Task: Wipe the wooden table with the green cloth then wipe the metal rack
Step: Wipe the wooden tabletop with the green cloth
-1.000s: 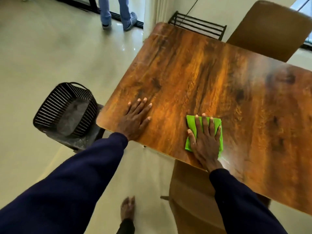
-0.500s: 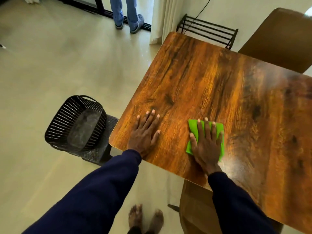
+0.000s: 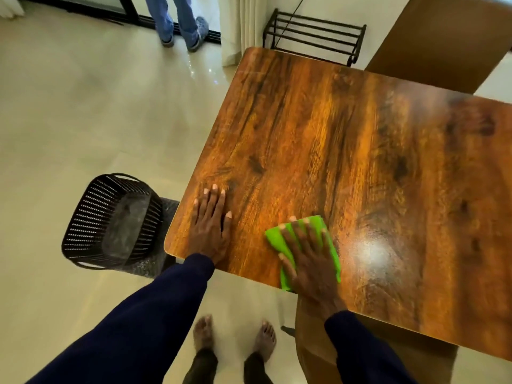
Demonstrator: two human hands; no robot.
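**Hidden and cut off**

The right hand (image 3: pixel 310 261) covers most of the green cloth (image 3: pixel 273 237). The wooden table (image 3: pixel 332 134) runs off the right edge and hides part of the metal rack (image 3: pixel 313 34). A standing person (image 3: pixel 177 20) is cut off above the knees.

"Bright in here, isn't it?"

"Bright and even. There's a white hot spot on the wooden table (image 3: pixel 332 134) at four o'clock, and a pale sheen washes its far edge at two o'clock."

"And the floor (image 3: pixel 83 120)?"

"Small glints at twelve o'clock, by the curtain (image 3: pixel 243 23). The shadow under the black basket (image 3: pixel 110 220) is faint and soft."

"Sharp?"

"The near grain is crisp. The table's right side smears, the chair (image 3: pixel 443 42) at one o'clock is soft, and straight edges bow toward the corners."
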